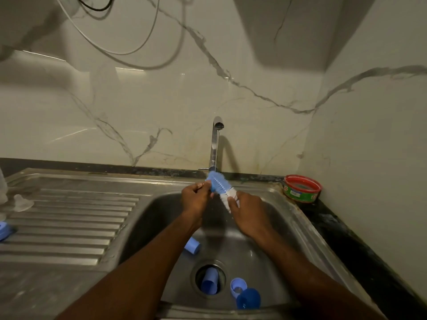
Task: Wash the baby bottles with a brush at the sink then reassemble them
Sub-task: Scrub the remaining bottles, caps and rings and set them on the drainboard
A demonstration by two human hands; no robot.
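**Both hands closed on the bottle brush over the sink**

Gripped at both ends, the bottle brush (221, 189) sits tilted between the person's two hands above the basin, just in front of the foot of the tap (216, 144). The left hand (196, 199) is curled shut around the blue bristled end, fingers pinching it near the tip. The right hand (248, 213) is wrapped around the lower, white bristled part, and whatever lies below those bristles is hidden inside the palm. Both forearms reach in from the bottom edge of the view.

Below the hands, the steel sink (288, 218) holds loose bottle parts. A pale blue cup-shaped piece (193, 245) lies on the basin floor beside the left forearm. Another blue piece (209, 284) sits tipped in the drain opening. Just right of the drain rests a light blue ring (238, 288), and touching it, nearer the camera, a darker blue cap (248, 298).

On the ridged draining board (69, 222) to the left lies a clear teat (22, 203), and at the far left edge a blue part (5, 230) is cut off by the frame. A clear object above it at that edge is too cropped to identify. A red and green tub (301, 188) stands on the dark counter at the sink's right rear corner, against the marble wall.
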